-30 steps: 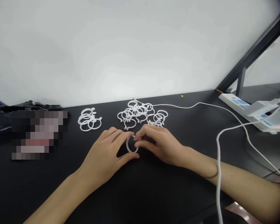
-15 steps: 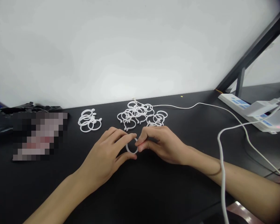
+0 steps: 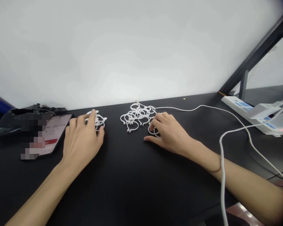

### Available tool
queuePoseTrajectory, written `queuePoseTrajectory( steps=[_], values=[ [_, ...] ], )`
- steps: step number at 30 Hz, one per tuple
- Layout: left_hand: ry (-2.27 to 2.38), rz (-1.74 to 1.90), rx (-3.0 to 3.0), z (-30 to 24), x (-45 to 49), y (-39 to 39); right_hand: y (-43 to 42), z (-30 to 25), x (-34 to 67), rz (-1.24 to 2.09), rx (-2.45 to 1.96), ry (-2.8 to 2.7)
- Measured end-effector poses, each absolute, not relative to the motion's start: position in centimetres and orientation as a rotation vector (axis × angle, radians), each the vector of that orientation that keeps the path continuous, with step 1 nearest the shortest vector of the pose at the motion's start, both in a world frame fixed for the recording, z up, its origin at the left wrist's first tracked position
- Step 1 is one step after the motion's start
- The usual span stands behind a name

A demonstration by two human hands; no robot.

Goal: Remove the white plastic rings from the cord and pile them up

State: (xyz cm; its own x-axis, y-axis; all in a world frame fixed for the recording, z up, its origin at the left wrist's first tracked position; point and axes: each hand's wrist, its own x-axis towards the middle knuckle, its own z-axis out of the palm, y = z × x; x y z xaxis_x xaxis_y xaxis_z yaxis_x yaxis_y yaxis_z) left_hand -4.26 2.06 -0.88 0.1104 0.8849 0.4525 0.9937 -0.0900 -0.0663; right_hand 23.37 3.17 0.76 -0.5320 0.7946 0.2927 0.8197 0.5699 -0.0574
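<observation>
My left hand (image 3: 82, 136) rests over a small cluster of white plastic curtain rings (image 3: 105, 119), each with knobbed ends. Its fingers are stretched and the thumb stands apart; they cover part of the cluster. A larger pile of the same rings (image 3: 138, 112) lies on the black table in the middle. At that pile's right edge is my right hand (image 3: 171, 131), thumb and curled fingers apart. Rings (image 3: 153, 134) show between them, partly behind the fingers, with no grip on them visible.
A phone (image 3: 58, 125) with a timer on its screen lies at the left, partly pixelated, beside a black plastic bag (image 3: 19, 121). On the right, a white power strip (image 3: 250, 114) has chargers plugged in. A white cable (image 3: 223, 169) passes over my right forearm.
The single ring held between my hands is no longer there. My left hand has moved left onto the small cluster, and my right hand has shifted right and up to the larger pile, its pinch opened.
</observation>
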Motion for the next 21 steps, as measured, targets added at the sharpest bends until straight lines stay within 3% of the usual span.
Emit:
queuePoseTrajectory(
  steps=[21],
  values=[
    [-1.171, -0.866, -2.645, -1.2, -0.4, 0.0, 1.6, 0.7, 22.1, 0.094, -0.722, -2.42]
  ],
)
